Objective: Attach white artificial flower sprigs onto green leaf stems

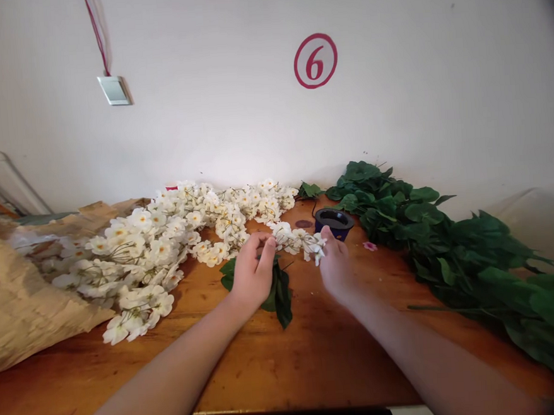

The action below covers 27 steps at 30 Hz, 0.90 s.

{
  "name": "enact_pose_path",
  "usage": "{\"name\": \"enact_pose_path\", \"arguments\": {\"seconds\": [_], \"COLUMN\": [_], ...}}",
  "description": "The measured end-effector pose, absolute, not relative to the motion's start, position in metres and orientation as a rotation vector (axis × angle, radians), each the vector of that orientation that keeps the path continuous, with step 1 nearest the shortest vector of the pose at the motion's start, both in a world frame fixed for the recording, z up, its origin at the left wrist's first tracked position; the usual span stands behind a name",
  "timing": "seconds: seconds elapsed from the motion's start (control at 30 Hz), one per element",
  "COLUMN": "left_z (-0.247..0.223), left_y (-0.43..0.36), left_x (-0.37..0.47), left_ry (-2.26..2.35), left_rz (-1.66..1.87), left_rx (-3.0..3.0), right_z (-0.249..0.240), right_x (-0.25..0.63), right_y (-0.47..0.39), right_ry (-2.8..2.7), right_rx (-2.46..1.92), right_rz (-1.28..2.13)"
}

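Note:
A sprig of white artificial flowers [298,239] stretches between my two hands above the wooden table. My left hand [254,269] is closed, thumb and fingers pinched together at the sprig's left end. Under and beside that hand are dark green leaves [282,295]; whether they are joined to the sprig is hidden. My right hand [336,263] is closed around the sprig's right end, close to the blossoms. Just behind the right hand stands a dark round pot-like container [333,219] with a black rim, partly covered by the fingers.
White flower sprigs [151,248] lie heaped at the left and back, partly in brown paper wrapping [23,307]. Green leaf stems [426,235] are piled along the right. A small pink flower [369,246] lies on the wooden table [316,363]. The wall [232,109] rises behind.

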<state>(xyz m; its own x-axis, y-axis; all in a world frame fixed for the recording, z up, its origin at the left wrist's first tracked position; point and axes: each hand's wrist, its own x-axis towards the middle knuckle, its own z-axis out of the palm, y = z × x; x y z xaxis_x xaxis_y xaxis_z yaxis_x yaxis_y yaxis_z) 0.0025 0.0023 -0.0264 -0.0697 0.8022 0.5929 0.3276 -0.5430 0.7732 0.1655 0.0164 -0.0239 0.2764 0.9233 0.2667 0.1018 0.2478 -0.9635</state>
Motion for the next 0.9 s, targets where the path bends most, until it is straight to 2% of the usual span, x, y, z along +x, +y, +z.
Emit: {"name": "enact_pose_path", "arguments": {"seconds": [0.1,0.23,0.33,0.47,0.57,0.77,0.9], "left_z": [-0.028,-0.034,-0.037,-0.035,-0.034,-0.038,-0.040], "left_y": [0.013,0.017,0.016,0.019,0.022,0.021,0.022], "left_x": [-0.008,-0.007,-0.003,-0.001,-0.001,0.002,0.002], "left_ry": [1.374,1.330,1.405,1.781,1.840,1.882,1.857], "left_rz": [1.479,1.309,1.104,0.581,0.336,0.276,0.267], "left_rx": [2.158,2.523,2.581,2.487,2.509,2.553,2.569], "right_z": [-0.018,-0.013,-0.009,-0.004,0.004,0.047,0.079], "right_x": [0.191,0.207,0.209,0.210,0.217,0.233,0.239], "right_y": [0.032,0.041,0.042,0.042,0.041,0.056,0.089], "right_ry": [-1.450,-1.782,-1.907,-1.986,-1.944,-1.852,-2.066], "right_rx": [-1.226,-1.327,-1.409,-1.472,-1.477,-1.691,-1.950], "right_rz": [0.641,0.331,0.202,0.058,-0.022,-0.338,-0.397]}}
